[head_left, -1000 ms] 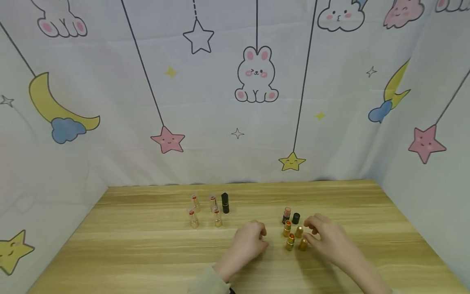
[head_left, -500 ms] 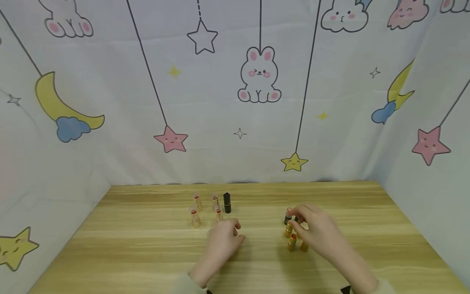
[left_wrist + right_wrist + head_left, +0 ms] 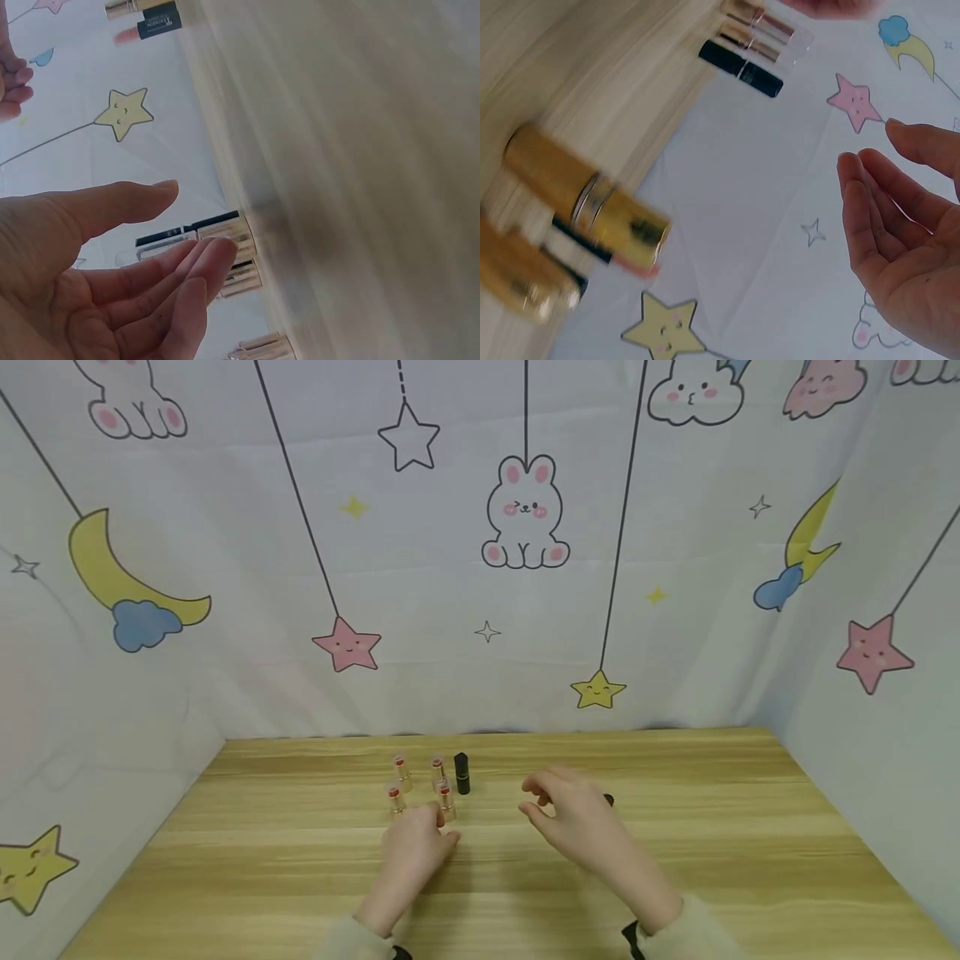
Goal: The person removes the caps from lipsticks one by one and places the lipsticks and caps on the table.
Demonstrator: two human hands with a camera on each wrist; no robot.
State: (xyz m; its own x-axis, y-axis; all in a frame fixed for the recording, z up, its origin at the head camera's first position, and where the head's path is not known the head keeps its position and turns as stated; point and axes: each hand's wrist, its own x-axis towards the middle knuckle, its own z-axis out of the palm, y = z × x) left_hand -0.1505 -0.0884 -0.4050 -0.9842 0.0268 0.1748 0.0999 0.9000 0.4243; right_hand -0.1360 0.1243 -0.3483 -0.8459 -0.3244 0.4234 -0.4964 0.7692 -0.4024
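My left hand (image 3: 412, 843) is empty, its fingers loosely bent, beside the clear-capped lipsticks (image 3: 447, 802) on the left. Their bases are gold and red tips show through the caps. Next to them a closed black lipstick (image 3: 462, 774) stands upright. Above the table, my right hand (image 3: 577, 818) also holds nothing, thumb and fingers apart. In the head view it hides the right-hand group, except for a black cap (image 3: 608, 799). The right wrist view shows a gold lipstick tube (image 3: 589, 195) there, and the left wrist view an uncapped pink lipstick (image 3: 150, 28) with a black base.
The wood-grain table (image 3: 300, 877) reaches back to a white cloth backdrop (image 3: 435, 585) printed with stars, moons and a bunny. The cloth also rises along both sides of the table.
My left hand has moved left, from mid-table to the clear-capped lipsticks. The right hand has moved left from the gold and black tubes and now covers them in the head view.
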